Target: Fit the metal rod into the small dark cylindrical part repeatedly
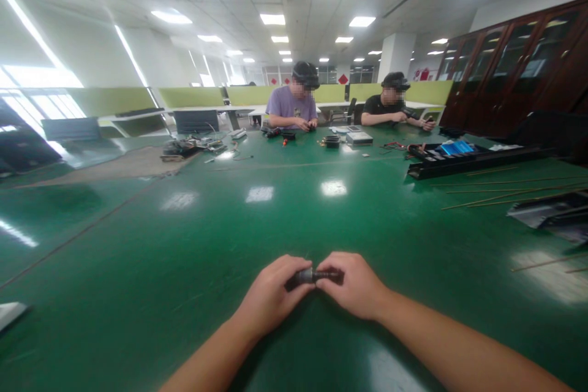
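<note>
A small dark cylindrical part (305, 275) with a greyish band lies sideways between my hands, low over the green table (229, 226). My left hand (274, 294) is closed round its thicker left end. On the right, the fingers of my right hand (351, 285) pinch the thinner, ridged dark end. The fingertips of both hands nearly meet at the middle of the part. My fingers hide much of its two ends.
Two people (294, 104) sit across the table, handling small objects. Electronic parts (188, 146) lie at the back left, a grey box (359, 138) at the back centre. Black trays (468, 159) and thin rods (509, 193) are at the right; a white object (10, 313) is at the left edge.
</note>
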A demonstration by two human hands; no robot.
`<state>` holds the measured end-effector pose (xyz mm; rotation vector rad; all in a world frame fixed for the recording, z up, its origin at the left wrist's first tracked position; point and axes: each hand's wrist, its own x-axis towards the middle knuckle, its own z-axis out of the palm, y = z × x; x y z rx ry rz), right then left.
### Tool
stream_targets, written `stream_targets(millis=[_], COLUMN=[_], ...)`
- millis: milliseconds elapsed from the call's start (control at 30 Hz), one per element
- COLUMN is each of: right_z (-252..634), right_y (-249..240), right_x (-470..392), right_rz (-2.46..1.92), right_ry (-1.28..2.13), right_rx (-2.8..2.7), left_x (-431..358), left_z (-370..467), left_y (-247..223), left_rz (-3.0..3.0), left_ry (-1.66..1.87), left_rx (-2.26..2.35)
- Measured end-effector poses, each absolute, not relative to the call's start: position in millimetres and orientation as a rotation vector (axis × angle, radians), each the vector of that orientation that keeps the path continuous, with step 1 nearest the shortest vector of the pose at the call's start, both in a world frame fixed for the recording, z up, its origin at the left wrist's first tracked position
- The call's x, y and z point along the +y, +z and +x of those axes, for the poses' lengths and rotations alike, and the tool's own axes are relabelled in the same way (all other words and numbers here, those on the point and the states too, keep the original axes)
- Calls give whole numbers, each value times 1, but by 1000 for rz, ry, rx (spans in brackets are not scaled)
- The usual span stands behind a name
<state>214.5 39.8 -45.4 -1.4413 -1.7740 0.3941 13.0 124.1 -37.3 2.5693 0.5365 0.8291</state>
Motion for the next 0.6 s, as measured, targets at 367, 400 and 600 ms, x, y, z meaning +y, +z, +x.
stream_targets(millis=[367, 400, 600], right_z=[216, 216, 216], right_y=[-45, -45, -45], right_x=[39, 39, 39], right_rz=[-1447, -1450, -1448], right_ry=[404, 403, 395], right_rx=[-1775, -1776, -1785], left_x=[125, 126, 125], left_z=[14, 14, 13], left_y=[-36, -36, -36], left_rz=[2566, 2566, 2572], left_ry=[863, 863, 876], left_rx=[535, 533, 526])
